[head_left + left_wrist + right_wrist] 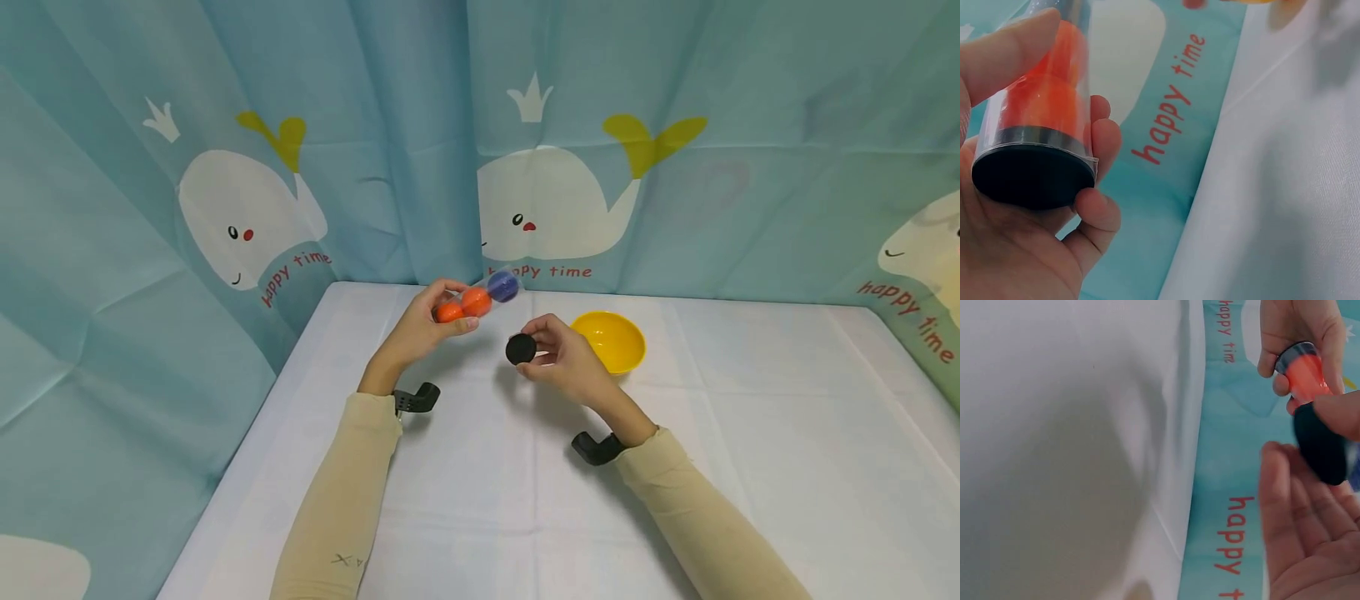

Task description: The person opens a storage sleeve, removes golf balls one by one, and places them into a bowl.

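Note:
In the head view my left hand (422, 327) grips a clear plastic tube (477, 302) holding two orange balls and a blue-purple one. The tube is tilted, its far end towards the upper right. A black base (1034, 177) closes the end nearest the palm in the left wrist view. Just right of the tube and apart from it, my right hand (573, 362) pinches a round black cap (521, 348) between thumb and fingers. The cap's dark face (1321, 444) shows in the right wrist view, which does not show whether the tube's far end is open.
A yellow bowl (626, 343) stands on the white tablecloth (750, 417) behind my right hand, partly covered by it. A blue curtain (420, 167) with printed whales hangs along the back and left edges of the table. Black straps with camera mounts (596, 448) sit on both wrists.

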### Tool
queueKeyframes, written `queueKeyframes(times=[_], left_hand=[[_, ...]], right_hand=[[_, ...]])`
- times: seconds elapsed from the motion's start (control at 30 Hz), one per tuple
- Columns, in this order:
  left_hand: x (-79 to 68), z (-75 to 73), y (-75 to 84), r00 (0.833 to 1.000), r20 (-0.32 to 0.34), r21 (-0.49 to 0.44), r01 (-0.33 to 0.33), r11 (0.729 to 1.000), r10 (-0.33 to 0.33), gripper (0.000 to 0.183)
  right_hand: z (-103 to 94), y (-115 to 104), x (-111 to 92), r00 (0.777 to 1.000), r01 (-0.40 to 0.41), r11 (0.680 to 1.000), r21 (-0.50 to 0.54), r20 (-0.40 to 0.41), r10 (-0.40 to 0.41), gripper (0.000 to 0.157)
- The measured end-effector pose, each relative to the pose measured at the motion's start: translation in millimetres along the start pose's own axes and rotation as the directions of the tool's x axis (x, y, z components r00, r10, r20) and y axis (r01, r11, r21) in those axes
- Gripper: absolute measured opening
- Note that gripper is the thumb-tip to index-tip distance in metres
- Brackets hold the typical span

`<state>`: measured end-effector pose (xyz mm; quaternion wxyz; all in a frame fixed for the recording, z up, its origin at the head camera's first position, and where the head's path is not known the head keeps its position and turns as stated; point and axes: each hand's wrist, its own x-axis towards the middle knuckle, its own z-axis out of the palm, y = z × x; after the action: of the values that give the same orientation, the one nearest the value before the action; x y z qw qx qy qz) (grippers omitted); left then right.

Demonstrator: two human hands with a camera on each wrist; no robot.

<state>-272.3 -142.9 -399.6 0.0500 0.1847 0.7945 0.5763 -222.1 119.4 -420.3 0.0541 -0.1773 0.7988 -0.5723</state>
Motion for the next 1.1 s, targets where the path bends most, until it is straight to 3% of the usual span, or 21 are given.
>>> queueKeyframes(times=[0.37,0.67,1.1], left_hand=[[2.7,1.0,-2.9,1.0,0.003,0.0,-0.007,1.0,0.007,0.049],[2.9,2.0,-2.0,1.0,0.011,-0.008,-0.004,1.0,0.005,0.049],[0.2,3.8,0.1,1.0,0.02,0.005,0.005,1.0,-0.005,0.049]], right_hand=[[7.5,8.3,-1.1,0.994,-0.099,0.972,-0.214,0.026,0.107,0.045],[8.8,20.7,0.0,0.986,-0.139,0.961,-0.238,0.056,0.157,0.044],[10.4,27.0,0.7,0.98,-0.186,0.95,-0.251,0.025,0.199,0.043]])
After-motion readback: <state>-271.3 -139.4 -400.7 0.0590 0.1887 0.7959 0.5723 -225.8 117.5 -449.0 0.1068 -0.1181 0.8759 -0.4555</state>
